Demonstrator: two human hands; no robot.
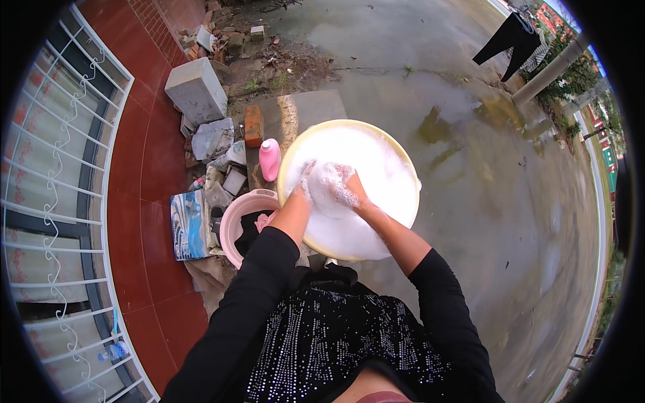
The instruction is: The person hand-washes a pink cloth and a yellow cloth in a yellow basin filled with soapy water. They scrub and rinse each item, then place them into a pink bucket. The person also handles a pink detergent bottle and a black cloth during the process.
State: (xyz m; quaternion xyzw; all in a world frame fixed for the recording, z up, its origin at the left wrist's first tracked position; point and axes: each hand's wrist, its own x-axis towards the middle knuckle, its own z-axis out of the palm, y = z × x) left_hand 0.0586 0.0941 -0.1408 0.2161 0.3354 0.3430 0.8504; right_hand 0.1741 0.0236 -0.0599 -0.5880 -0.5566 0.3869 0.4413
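Observation:
A round pale-yellow basin (414, 206) full of thick white suds (352, 146) stands in front of me. Both hands are in the foam, close together left of the basin's middle. Suds coat my left hand (306, 177) and partly hide its fingers. My right hand (343, 184) is bent, its knuckles covered in foam. A foamy white mass lies between the hands; whether it is cloth or only suds I cannot tell. Left of the basin a pink plastic bottle (270, 160) with a white cap stands. Beside it, a pink tub (229, 219) holds black cloth (247, 232) and pink cloth (264, 220).
An orange brick (253, 126), a concrete block (197, 90), rubble and a blue-and-white package (189, 226) lie to the left, beside a red tiled wall (151, 201) and a white window grille (108, 186). Puddles (436, 126) wet the concrete at right. Black trousers (511, 43) hang at upper right.

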